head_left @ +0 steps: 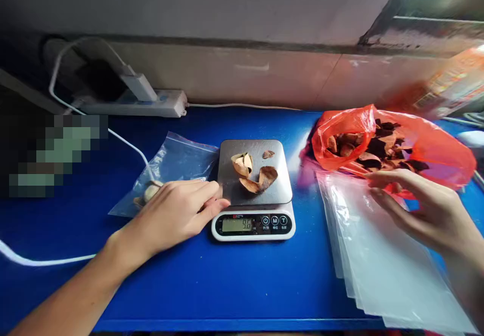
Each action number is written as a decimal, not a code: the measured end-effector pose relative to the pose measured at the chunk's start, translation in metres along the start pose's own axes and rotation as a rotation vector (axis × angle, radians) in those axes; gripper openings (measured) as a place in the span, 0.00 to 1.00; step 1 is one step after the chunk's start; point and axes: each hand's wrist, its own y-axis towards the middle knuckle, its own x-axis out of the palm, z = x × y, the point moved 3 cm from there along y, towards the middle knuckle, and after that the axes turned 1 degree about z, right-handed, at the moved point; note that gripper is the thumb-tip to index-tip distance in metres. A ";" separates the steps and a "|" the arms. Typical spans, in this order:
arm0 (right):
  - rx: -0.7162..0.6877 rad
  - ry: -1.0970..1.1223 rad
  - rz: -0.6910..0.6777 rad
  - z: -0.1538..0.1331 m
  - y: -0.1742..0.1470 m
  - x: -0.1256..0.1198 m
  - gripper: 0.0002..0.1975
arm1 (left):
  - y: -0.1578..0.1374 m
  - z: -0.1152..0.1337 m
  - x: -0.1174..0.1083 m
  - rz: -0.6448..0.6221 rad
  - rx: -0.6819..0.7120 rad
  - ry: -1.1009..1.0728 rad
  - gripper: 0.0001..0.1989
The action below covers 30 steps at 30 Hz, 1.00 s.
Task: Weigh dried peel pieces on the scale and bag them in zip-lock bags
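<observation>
A kitchen scale (256,225) with a steel plate stands in the middle, its display seeming to show 9.6. On the plate lie a pale split husk (242,165), a brown curved piece of dried peel (260,179) and a small brown fragment (268,154). My left hand (176,207) is at the plate's left edge with fingers curled; what they hold, if anything, is hidden. Behind it lies a clear zip bag (181,157) with a pale piece inside. My right hand (419,202), thumb and forefinger apart, hovers over the top of stacked clear bags (393,270), by a red plastic bag (446,154).
Dried brown pieces (387,147) fill the red bag's mouth. A white power strip (170,103) with a plugged-in charger (141,86) sits against the wall. A white cable (124,142) crosses the blue table (242,285) on the left.
</observation>
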 end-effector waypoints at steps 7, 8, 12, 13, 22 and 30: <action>0.044 -0.004 -0.015 -0.007 -0.001 0.000 0.08 | 0.000 0.001 -0.002 0.002 -0.008 -0.063 0.18; 0.048 -0.004 -0.018 -0.008 -0.001 0.001 0.08 | 0.000 0.000 -0.001 0.004 -0.010 -0.073 0.18; 0.035 -0.016 -0.035 -0.010 0.001 0.003 0.06 | 0.001 0.000 -0.001 0.010 -0.016 -0.089 0.18; 0.035 -0.022 -0.039 -0.011 0.001 0.004 0.06 | 0.001 0.000 -0.001 0.009 -0.016 -0.089 0.18; 0.017 -0.053 -0.038 -0.013 0.003 0.004 0.07 | 0.000 -0.005 -0.002 -0.049 -0.064 -0.093 0.18; -0.007 -0.100 -0.084 -0.010 -0.001 0.004 0.11 | -0.008 -0.023 -0.007 -0.203 -0.219 -0.010 0.19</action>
